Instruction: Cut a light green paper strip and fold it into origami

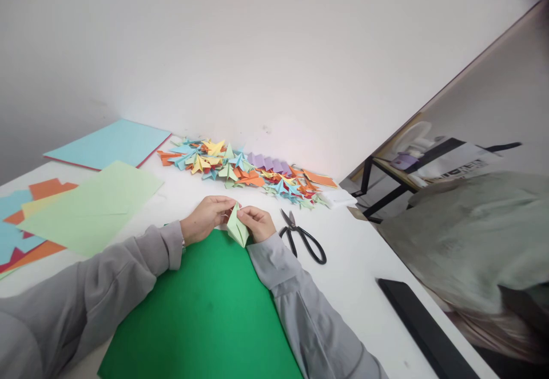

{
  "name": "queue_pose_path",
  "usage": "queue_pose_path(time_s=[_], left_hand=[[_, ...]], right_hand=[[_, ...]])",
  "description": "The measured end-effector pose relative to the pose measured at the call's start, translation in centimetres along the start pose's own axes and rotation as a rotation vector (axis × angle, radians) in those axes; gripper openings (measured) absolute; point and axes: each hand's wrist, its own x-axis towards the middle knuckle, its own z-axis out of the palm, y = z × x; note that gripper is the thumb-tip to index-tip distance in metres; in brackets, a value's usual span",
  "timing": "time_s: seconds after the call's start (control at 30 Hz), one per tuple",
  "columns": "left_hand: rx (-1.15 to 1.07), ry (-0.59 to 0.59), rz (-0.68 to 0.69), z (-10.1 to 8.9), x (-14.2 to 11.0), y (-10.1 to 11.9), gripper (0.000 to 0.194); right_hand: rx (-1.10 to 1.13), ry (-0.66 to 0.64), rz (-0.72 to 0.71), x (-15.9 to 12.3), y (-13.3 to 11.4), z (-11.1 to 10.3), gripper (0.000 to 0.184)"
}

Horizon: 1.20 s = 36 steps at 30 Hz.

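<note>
A pale green folded paper piece (238, 230), shaped like a narrow kite with a split at its lower end, is held between both hands. My left hand (208, 216) pinches it near the top from the left side. On the right side, the thumb and fingers of my right hand (258, 222) close on its upper edge. Both hands are just above the far end of a green mat (201, 310). Beyond them lies a long pile of folded paper cranes (231, 164) in several colours.
Black-handled scissors (298, 233) lie open right of my right hand. Coloured paper sheets (98, 202) spread at the left, with a blue sheet stack (114, 142) behind. A black bar (420, 322) lies near the right table edge. A wall (257, 53) stands behind the table.
</note>
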Motion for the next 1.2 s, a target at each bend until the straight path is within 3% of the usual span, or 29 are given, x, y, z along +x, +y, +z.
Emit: queue_pose_path(time_s=[0.33, 0.57, 0.83, 1.0, 1.2], left_hand=[[0.177, 0.122, 0.110, 0.2, 0.1, -0.5, 0.023], [0.324, 0.096, 0.132, 0.2, -0.1, -0.4, 0.025], [0.291, 0.135, 0.104, 0.2, 0.0, -0.5, 0.031], [0.351, 0.216, 0.180, 0.4, -0.1, -0.3, 0.030], [0.412, 0.226, 0.226, 0.0, 0.1, -0.7, 0.030]], right_hand=[[-0.079, 0.024, -0.017, 0.0, 0.4, -0.1, 0.027], [-0.201, 0.030, -0.088, 0.1, 1.0, 0.0, 0.030], [-0.279, -0.002, -0.114, -0.5, 0.4, 0.6, 0.031], [-0.288, -0.005, -0.076, -0.9, -0.5, 1.0, 0.036], [-0.327, -0.080, -0.056, -0.8, -0.2, 0.8, 0.029]])
